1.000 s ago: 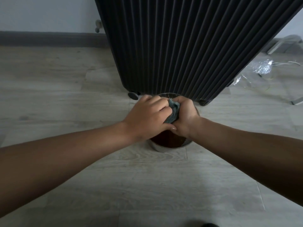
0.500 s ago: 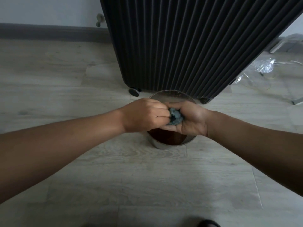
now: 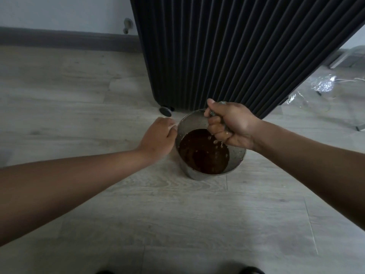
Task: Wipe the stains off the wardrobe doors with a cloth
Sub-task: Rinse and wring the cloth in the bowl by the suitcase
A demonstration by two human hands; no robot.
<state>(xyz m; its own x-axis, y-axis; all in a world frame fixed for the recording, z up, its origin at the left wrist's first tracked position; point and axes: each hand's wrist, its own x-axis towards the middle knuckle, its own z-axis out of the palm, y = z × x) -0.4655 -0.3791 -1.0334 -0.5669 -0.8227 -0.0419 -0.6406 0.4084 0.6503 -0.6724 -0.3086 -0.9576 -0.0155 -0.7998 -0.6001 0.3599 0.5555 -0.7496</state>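
Cloth: small grey-green wet cloth balled inside the right fist, only slivers showing between thumb and curled fingers
Right hand: right hand with fingers clamped tight round the cloth, drops falling beneath the knuckles
Below the fingers: round steel bowl holding dark brown water
Left hand: left hand just beside the bowl's rim, fingers loosely curled, holding nothing; contact with the rim unclear
Beyond the knuckles: black ribbed wheeled suitcase upright on pale wood-look floor

Dim, flat indoor light through a wide-angle lens.
Crumpled plastic far beyond the right hand catches glare. The floor darkens toward the corners nearest the viewer, the skirting bows, and the left hand has slightly blurred fingertips.
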